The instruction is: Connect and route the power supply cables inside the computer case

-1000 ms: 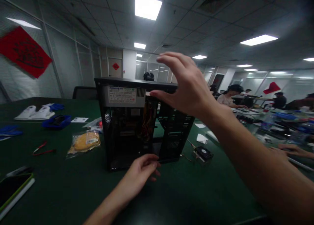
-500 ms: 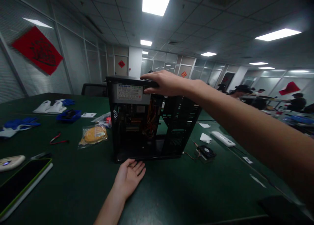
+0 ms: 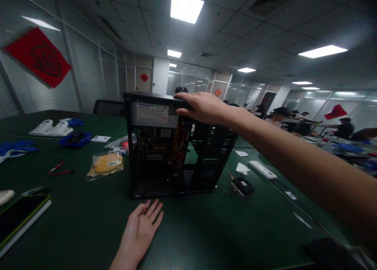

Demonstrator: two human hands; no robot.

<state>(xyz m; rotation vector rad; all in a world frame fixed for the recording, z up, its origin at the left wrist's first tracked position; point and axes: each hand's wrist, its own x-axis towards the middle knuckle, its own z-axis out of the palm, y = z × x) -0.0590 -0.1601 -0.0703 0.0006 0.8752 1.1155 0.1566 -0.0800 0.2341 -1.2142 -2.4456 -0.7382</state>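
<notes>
A black computer case stands upright on the green table, its open side facing me, with a silver power supply at the top and orange cables inside. My right hand lies over the case's top edge, fingers curled down on it. On the table just in front of the case rests my left hand, palm up, fingers spread, holding nothing.
Left of the case lie a bagged yellow item, red-handled pliers, blue gloves and a tablet. A small fan and a white remote lie to the right. People work at tables at the far right.
My right hand came down from above onto the case's top edge. My left hand drew back from the case's bottom and now lies flat, palm up, on the table.
</notes>
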